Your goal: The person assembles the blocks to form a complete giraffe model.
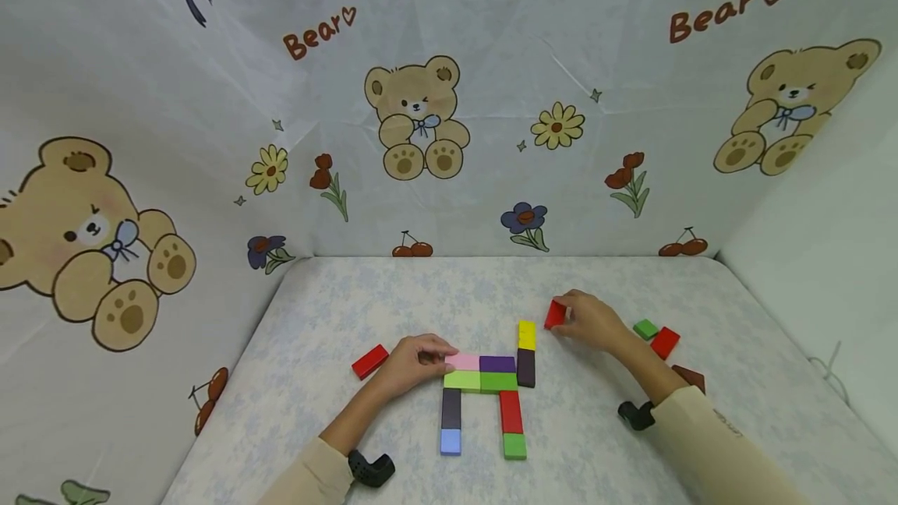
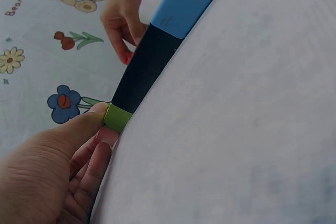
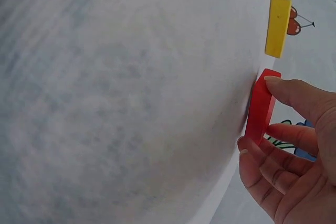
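Red block (image 1: 554, 316): just right of the yellow block (image 1: 527, 335), apart from it
Right hand (image 1: 592, 321): fingers clamped on the red block
Left hand (image 1: 414, 365): fingers pinching the pink block (image 1: 465, 362) and lime block (image 1: 464, 381)
Dark block (image 1: 526, 369): on the bench (image 1: 393, 294), touching the yellow block

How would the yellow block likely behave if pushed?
The yellow block looks stiff, given its straight edges. It would probably slide, not roll, on flat faces. Pushed toward the adjoining dark block, it may shift that too.
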A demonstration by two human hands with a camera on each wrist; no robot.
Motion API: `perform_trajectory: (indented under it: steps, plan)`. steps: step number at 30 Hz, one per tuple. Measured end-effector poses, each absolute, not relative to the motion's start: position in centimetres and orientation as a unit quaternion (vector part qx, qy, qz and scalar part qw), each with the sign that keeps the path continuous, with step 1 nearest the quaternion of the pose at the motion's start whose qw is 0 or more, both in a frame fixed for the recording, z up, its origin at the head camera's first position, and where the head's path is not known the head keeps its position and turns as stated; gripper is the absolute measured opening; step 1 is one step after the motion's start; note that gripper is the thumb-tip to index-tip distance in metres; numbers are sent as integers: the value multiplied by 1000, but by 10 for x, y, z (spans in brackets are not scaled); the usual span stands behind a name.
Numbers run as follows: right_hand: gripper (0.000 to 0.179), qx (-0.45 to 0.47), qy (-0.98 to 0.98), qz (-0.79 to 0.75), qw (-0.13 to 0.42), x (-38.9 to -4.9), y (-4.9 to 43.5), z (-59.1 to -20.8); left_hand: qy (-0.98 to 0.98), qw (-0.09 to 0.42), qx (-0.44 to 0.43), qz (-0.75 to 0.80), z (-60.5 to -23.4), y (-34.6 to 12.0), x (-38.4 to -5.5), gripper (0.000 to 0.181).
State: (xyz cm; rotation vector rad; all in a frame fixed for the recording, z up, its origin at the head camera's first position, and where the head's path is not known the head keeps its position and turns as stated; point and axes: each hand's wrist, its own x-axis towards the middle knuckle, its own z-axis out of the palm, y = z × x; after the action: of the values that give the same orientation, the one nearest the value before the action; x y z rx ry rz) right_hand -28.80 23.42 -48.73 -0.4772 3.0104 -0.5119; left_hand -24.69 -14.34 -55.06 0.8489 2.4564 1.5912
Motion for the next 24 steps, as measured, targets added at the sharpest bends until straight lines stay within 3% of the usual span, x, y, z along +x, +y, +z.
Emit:
perform_trajectory:
  steps: [10, 17, 24]
  plan:
    - [54, -104, 955, -278, 10, -288, 248, -494, 802, 47, 273, 530, -550, -143, -245, 25]
    - [48, -31, 907, -413, 83, -290, 252, -500, 804, 42, 267, 529, -548, -140, -242, 25]
    - [43, -10, 878, -468, 104, -298, 245, -501, 804, 46, 267, 529, -548, -140, -243, 26]
